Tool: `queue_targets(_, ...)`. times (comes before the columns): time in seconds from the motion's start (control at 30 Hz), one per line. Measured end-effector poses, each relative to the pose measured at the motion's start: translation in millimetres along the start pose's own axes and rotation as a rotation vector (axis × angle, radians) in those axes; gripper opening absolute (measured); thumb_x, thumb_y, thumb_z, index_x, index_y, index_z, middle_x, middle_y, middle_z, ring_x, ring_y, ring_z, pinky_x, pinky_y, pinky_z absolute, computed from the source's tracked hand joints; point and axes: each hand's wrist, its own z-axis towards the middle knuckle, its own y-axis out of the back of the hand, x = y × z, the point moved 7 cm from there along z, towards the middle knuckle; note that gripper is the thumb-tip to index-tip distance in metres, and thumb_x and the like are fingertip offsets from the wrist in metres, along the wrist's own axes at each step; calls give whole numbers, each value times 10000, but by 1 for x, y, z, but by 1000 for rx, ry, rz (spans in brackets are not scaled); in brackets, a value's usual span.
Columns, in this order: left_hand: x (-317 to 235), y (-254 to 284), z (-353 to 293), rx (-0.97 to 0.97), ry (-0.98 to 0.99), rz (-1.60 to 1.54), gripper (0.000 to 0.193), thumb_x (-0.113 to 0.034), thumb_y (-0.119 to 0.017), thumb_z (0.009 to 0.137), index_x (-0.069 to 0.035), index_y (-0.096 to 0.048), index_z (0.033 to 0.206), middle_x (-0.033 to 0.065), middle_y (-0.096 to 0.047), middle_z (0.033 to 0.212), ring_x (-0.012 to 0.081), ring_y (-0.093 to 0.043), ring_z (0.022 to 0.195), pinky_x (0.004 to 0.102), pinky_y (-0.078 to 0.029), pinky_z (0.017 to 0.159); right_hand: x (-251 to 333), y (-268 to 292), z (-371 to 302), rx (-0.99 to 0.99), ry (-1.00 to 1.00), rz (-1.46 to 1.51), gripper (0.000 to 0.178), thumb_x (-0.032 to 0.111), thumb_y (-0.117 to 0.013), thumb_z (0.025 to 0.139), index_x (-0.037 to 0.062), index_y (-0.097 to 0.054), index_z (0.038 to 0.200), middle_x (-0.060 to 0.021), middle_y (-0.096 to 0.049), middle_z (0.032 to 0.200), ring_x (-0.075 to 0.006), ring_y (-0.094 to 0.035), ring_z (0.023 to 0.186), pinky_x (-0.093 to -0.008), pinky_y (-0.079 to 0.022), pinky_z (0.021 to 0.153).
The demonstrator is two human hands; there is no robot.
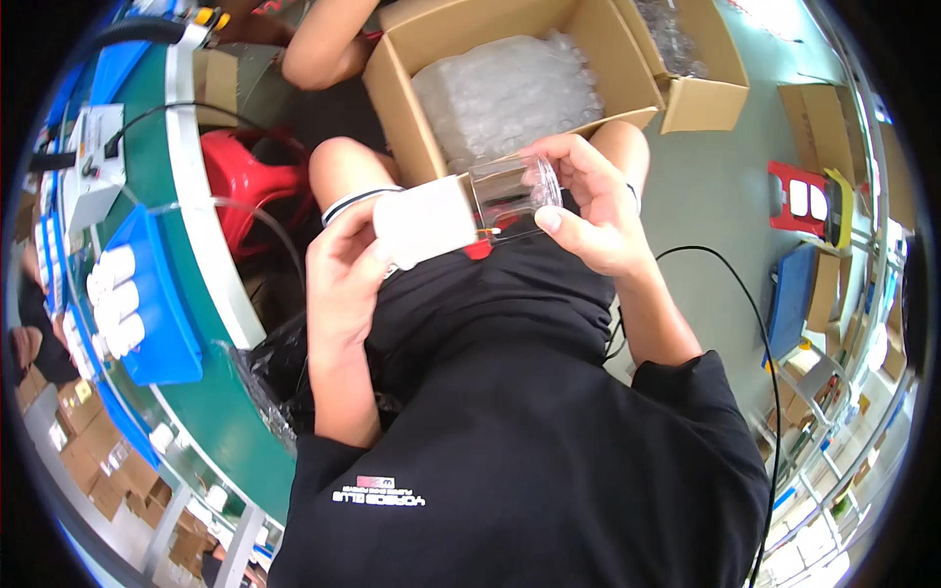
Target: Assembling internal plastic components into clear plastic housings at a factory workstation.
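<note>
Above my lap, my left hand (343,265) grips a white cylindrical piece (423,223), thumb and fingers wrapped round its outer end. My right hand (598,211) holds a see-through plastic cup (510,191) by its closed end. The cup's open end meets the right end of the white piece, and the two lie nearly in line, slightly tilted. Whether the cup is fitted onto the piece or only touches it I cannot tell. A small gold-coloured bit shows at the joint.
Beyond my knees stands an open cardboard box (397,103) with clear plastic items in a bag (510,93). A green table (240,421) on the left bears a blue bin (172,338) with white cylinders. Nearby are a red stool (225,176) and another person's arm (328,39).
</note>
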Motion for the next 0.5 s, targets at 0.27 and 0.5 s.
queue_targets(0.27,24,5,32,-228,67,-134,489,-263,-559,890,60,-494,1251,134,-600,1182,229,-611,1090,354,-496,929,-57,84,17,-351,-66,582,367,216,-579,907,-12,-500,1183,-83,-592,1017,-157,-575,924,-288,-467,829)
queue_targets(0.5,56,-1,74,-254,194,-92,399,-93,-601,890,36,-500,1254,107,-580,1198,199,-589,1089,333,-485,945,-169,278,75,-1224,-299,903,694,512,-566,907,-77,-470,1262,-217,-541,1224,-287,-576,1041,-393,-506,842)
